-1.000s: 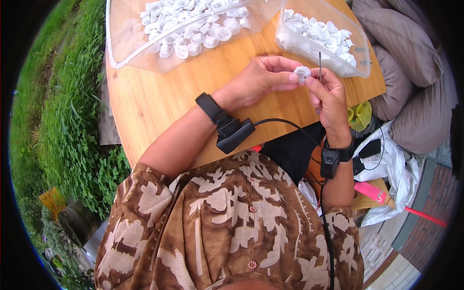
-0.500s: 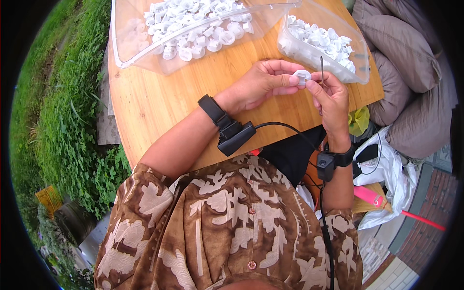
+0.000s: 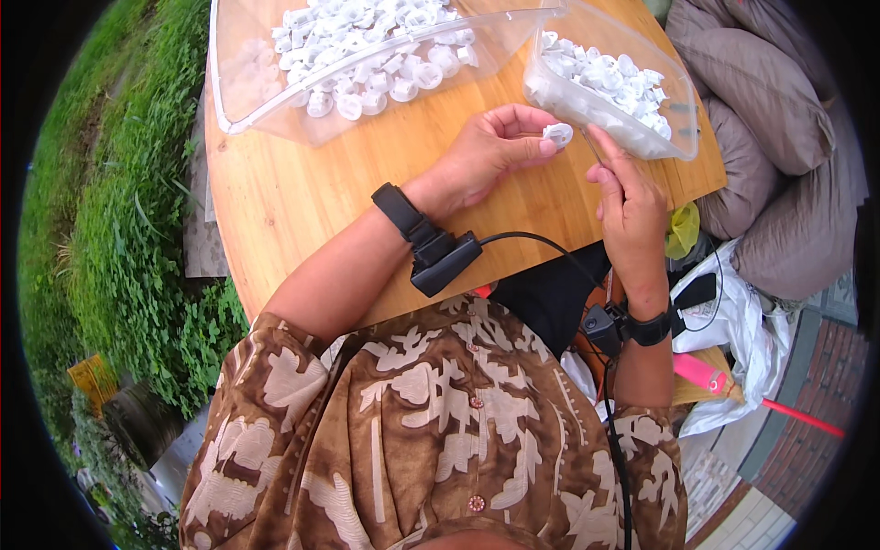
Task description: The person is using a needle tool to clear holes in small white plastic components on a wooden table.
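My left hand (image 3: 504,147) pinches a small round white plastic part (image 3: 558,136) between thumb and fingertips, over the wooden table (image 3: 367,192). Just right of it, my right hand (image 3: 631,197) is closed with its index finger stretched toward the part, a little apart from it. A thin dark tool (image 3: 599,152), like a slim rod, shows in part along the right fingers; most of it is hidden. Beyond my hands stand a large clear plastic bin (image 3: 240,117) and a smaller clear bin (image 3: 694,124), both holding many similar white parts.
Black straps with small devices (image 3: 446,261) and a cable (image 3: 541,240) sit on my wrists. Grey-brown cushions (image 3: 761,101) lie to the right, above a white plastic bag (image 3: 747,367) and a pink-red handled thing (image 3: 701,373). Green plants (image 3: 128,211) grow at left.
My right hand has drawn back from the white part, and its thin tool has tilted from upright. My left hand has shifted slightly left with the part, turning it.
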### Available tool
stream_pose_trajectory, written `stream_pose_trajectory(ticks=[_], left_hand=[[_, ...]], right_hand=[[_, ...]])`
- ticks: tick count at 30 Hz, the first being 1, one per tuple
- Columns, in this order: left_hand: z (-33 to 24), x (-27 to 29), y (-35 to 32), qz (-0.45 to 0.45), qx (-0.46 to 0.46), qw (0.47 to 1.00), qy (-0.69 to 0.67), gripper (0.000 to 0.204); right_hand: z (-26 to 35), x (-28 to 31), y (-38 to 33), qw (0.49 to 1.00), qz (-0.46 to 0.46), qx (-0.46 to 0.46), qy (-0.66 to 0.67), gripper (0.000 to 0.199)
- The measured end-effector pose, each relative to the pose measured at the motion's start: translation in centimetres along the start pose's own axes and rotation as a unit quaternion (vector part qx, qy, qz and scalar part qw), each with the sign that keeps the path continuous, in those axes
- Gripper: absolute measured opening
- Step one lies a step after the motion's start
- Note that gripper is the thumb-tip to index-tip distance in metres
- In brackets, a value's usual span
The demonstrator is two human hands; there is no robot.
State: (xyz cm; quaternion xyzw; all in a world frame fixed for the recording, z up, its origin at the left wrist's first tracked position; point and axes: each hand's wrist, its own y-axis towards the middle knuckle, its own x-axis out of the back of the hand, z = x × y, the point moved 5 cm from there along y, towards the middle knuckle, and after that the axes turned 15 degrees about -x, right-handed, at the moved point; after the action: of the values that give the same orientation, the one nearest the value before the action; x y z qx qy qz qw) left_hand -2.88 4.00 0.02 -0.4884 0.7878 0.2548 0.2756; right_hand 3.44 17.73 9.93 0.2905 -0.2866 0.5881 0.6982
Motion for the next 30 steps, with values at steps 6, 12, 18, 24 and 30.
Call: stream_pose_trajectory(ticks=[6,12,18,24,30], left_hand=[[-0.1,0.1,0.1,-0.003,0.015,1.0,-0.007,0.031],[0.1,0.1,0.0,0.003,0.017,1.0,-0.008,0.03],[0.1,0.0,-0.1,-0.002,0.018,1.0,-0.001,0.028],[0.2,0.1,-0.1,0.006,0.019,1.0,0.001,0.028],[0.1,0.1,-0.2,0.005,0.026,1.0,0.013,0.027]], right_hand=[[0.5,-0.1,0.1,0.999,0.02,0.01,-0.026,0.039],[0.4,0.0,0.4,0.999,0.022,0.022,-0.034,0.039],[0.7,-0.1,0.2,0.997,0.023,0.047,-0.05,0.037],[1.6,0.1,-0.2,0.977,-0.024,0.091,-0.192,0.038],[2.1,-0.2,-0.2,0.958,-0.053,0.114,-0.258,0.036]])
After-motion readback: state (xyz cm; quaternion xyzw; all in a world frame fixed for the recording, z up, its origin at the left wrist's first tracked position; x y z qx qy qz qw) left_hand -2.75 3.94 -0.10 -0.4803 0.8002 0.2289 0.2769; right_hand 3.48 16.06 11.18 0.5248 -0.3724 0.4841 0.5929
